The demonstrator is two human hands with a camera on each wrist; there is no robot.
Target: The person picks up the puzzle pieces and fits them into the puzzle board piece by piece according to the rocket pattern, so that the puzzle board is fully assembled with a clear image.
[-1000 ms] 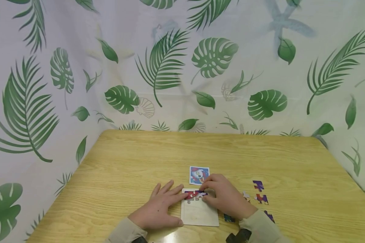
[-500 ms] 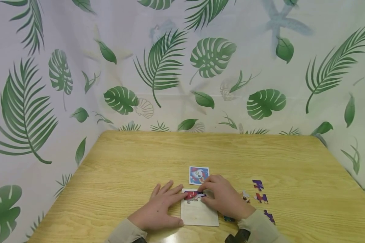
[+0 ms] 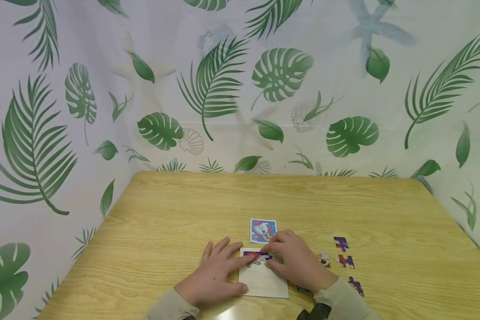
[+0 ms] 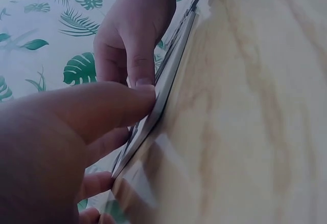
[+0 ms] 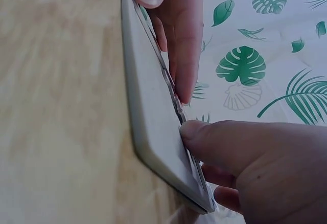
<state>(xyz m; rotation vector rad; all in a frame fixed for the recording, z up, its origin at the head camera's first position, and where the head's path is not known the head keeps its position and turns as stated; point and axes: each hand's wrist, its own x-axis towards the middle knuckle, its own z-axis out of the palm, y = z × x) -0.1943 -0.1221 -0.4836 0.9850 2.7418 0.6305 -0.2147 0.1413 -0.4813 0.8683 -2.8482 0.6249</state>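
A white puzzle board [image 3: 262, 283] lies flat on the table, with a red-and-purple jigsaw piece [image 3: 249, 254] at its top left corner. Beside that, my right hand [image 3: 298, 261] pinches another jigsaw piece [image 3: 265, 257] between thumb and fingers against the board; the fingers partly hide it. My left hand [image 3: 215, 272] is spread at the board's left side. Its index finger reaches straight onto the corner piece, and the thumb touches the board's left edge. In the right wrist view, the right thumb [image 5: 196, 132] presses at the row of pieces on the board [image 5: 153, 106].
A small picture card [image 3: 262, 230] showing a white figure on blue lies just beyond the board. Right of my right hand are several loose jigsaw pieces [image 3: 346, 261], one partly under the wrist. A leaf-patterned curtain [image 3: 224, 146] hangs behind the wooden table [image 3: 164, 213].
My left hand has slid slightly to the right, its index finger now farther over the corner piece. The right hand has barely moved and keeps its pinch.
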